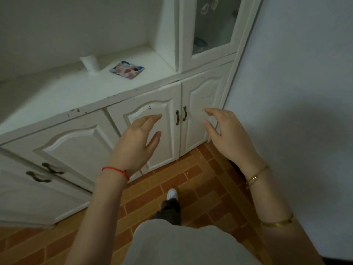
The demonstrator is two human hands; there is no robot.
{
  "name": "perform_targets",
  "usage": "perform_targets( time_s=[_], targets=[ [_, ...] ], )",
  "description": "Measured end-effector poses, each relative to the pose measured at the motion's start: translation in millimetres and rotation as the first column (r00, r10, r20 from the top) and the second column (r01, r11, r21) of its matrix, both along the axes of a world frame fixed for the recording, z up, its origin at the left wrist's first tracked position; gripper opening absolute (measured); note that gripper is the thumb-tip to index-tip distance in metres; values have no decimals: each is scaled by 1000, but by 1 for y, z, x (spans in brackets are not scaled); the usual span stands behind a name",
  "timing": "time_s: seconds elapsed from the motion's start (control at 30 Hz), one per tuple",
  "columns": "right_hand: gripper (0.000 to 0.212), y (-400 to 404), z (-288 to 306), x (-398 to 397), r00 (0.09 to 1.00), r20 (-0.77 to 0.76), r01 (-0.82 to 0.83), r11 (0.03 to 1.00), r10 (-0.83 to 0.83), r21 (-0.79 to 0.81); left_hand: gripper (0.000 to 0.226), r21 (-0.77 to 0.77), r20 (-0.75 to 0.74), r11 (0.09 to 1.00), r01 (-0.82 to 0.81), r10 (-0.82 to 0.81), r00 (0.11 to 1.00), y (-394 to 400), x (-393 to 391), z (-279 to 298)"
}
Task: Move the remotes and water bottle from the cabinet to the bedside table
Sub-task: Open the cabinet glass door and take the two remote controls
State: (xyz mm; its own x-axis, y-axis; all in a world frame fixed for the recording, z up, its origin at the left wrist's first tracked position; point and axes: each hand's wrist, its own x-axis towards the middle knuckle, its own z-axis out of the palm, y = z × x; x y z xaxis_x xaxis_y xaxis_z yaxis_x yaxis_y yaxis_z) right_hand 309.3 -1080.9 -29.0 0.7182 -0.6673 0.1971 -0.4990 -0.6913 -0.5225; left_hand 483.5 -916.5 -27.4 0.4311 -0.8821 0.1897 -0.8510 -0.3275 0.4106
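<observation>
A white cabinet stands before me with its lower doors closed. Two dark handles sit side by side where the right pair of doors meet. My left hand hovers in front of the left door of that pair, fingers apart and holding nothing. My right hand hovers in front of the right door, also empty with fingers spread. Neither hand touches a handle. No remote or water bottle shows in this view.
On the cabinet top stand a white cup-like container and a small patterned tray. A tall unit with a glass door rises at the right. A grey wall lies to the right. The floor is orange brick tile.
</observation>
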Motion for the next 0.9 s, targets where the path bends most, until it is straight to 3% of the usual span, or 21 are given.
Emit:
perform_targets(
  time_s=[0.3, 0.6, 0.77, 0.9],
  targets=[
    [43, -82, 29, 105, 996, 63, 58, 998, -60, 33, 47, -57, 48, 997, 59, -57, 997, -95, 110, 22],
    [44, -126, 31, 147, 997, 44, 53, 996, -57, 72, 48, -73, 46, 997, 37, -34, 998, -149, 151, 24],
    [43, -155, 50, 160, 995, 94, 40, 999, -40, -6, 47, -158, 55, 987, 28, -20, 998, -180, 157, 37],
    [39, -186, 82, 173, 972, 236, 44, 986, -4, -162, 48, -255, 76, 966, 32, -13, 997, -215, 163, 66]
  ],
)
